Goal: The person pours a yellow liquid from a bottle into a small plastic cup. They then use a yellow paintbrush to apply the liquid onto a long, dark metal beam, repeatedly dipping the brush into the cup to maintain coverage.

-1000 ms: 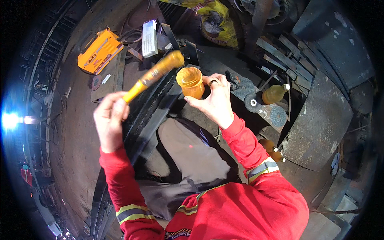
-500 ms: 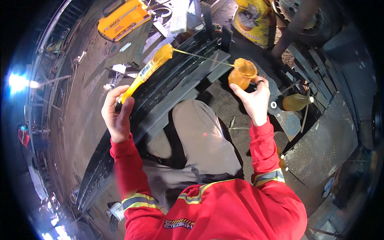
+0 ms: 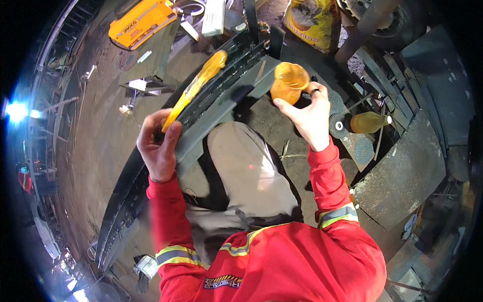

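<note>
Left grip (image 3: 160,143) pinches the brush (image 3: 197,83) above the beam (image 3: 132,194); right grip (image 3: 309,113) clasps the cup (image 3: 288,90) right of the beam, best held mouth-up

One head-worn fisheye camera looks down from close above
</note>
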Tool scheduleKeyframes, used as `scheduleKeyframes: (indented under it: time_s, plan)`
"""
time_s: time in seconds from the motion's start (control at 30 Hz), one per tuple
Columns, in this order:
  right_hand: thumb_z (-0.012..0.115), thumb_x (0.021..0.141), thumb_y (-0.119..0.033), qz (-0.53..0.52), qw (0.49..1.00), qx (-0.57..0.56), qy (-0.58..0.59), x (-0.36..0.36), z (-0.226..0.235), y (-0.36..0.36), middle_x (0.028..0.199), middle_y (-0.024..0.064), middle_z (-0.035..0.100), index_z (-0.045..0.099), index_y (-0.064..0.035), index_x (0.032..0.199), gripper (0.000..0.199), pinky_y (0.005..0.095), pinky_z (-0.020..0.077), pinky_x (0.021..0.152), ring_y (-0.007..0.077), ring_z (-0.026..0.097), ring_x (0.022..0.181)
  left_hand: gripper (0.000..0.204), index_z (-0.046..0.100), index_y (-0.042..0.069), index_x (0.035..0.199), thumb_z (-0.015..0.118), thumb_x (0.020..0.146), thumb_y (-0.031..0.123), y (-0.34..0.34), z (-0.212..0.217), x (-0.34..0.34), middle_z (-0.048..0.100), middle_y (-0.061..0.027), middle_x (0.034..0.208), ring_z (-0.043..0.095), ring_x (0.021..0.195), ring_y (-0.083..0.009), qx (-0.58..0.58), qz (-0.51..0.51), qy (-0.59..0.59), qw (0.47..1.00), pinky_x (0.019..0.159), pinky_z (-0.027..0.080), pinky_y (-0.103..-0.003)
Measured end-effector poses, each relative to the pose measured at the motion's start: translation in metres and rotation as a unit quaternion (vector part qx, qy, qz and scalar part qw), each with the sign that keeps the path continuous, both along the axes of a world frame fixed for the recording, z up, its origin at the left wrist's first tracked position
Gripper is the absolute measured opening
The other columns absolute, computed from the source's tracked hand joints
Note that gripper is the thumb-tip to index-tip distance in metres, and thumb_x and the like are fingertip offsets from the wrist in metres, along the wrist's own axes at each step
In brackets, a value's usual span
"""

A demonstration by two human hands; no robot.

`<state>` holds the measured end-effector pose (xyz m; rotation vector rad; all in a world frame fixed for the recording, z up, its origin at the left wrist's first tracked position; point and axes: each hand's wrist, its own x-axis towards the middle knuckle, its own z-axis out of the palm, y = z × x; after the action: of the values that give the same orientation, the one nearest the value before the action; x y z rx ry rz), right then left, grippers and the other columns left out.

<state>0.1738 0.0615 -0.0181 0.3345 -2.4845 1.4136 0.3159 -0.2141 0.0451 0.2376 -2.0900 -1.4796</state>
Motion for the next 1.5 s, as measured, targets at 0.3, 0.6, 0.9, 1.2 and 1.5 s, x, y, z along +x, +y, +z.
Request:
scheduleKeyframes:
  time_s: [0.3, 0.6, 0.9, 1.2, 1.5]
  plan:
    - [0.087, 0.057, -0.04, 0.047, 0.998, 0.0, 0.031, -0.008, 0.036, -0.012, 0.099, 0.0178, 0.065, 0.07, 0.0015, 0.103, 0.064, 0.0431, 0.0421, 0.094, 0.0317, 0.054, 0.107, 0.027, 0.066, -0.001, 0.109, 0.073, 0.085, 0.008, 0.039, 0.059, -0.052, 0.065, -0.0033, 0.093, 0.058, 0.08, -0.0087, -0.148, -0.078, -0.002, 0.986, 0.076, 0.047, -0.023]
    - [0.09, 0.057, -0.04, 0.024, 0.996, -0.084, 0.011, -0.012, 0.058, 0.007, 0.097, 0.0205, 0.066, 0.071, 0.0051, 0.098, 0.064, 0.0411, 0.0476, 0.09, 0.0319, 0.06, 0.099, 0.027, 0.065, -0.002, 0.109, 0.072, 0.085, 0.008, 0.037, 0.015, -0.025, 0.064, -0.0024, 0.093, 0.057, 0.084, -0.0078, -0.062, -0.085, -0.046, 0.993, 0.078, 0.046, -0.023]
    - [0.09, 0.063, -0.042, -0.067, 0.996, -0.065, 0.005, -0.037, 0.046, 0.035, 0.108, 0.0212, 0.064, 0.066, 0.0091, 0.107, 0.072, 0.0383, 0.0483, 0.092, 0.03, 0.063, 0.101, 0.036, 0.059, -0.003, 0.114, 0.071, 0.092, 0.022, -0.013, 0.042, 0.005, 0.058, -0.0015, 0.082, 0.051, 0.072, -0.0068, -0.057, 0.017, -0.006, 0.998, 0.067, 0.039, -0.02]
    - [0.089, 0.063, -0.032, 0.008, 0.994, -0.094, -0.057, -0.018, 0.04, 0.008, 0.103, 0.0207, 0.066, 0.071, 0.0075, 0.093, 0.053, 0.0362, 0.0489, 0.089, 0.0264, 0.064, 0.097, 0.034, 0.055, -0.003, 0.123, 0.058, 0.1, 0.021, -0.053, 0.203, -0.012, 0.055, -0.0039, 0.087, 0.05, 0.077, -0.0114, -0.147, 0.017, 0.099, 0.984, 0.077, 0.044, -0.028]
    - [0.091, 0.057, -0.038, 0.105, 0.991, -0.086, -0.01, 0.014, 0.037, -0.04, 0.092, 0.0162, 0.069, 0.071, 0.0056, 0.093, 0.059, 0.0395, 0.0498, 0.089, 0.0293, 0.062, 0.098, 0.038, 0.055, -0.004, 0.125, 0.059, 0.1, 0.025, -0.011, 0.245, -0.049, 0.059, -0.0057, 0.092, 0.055, 0.082, -0.0111, -0.201, -0.018, 0.102, 0.974, 0.075, 0.044, -0.025]
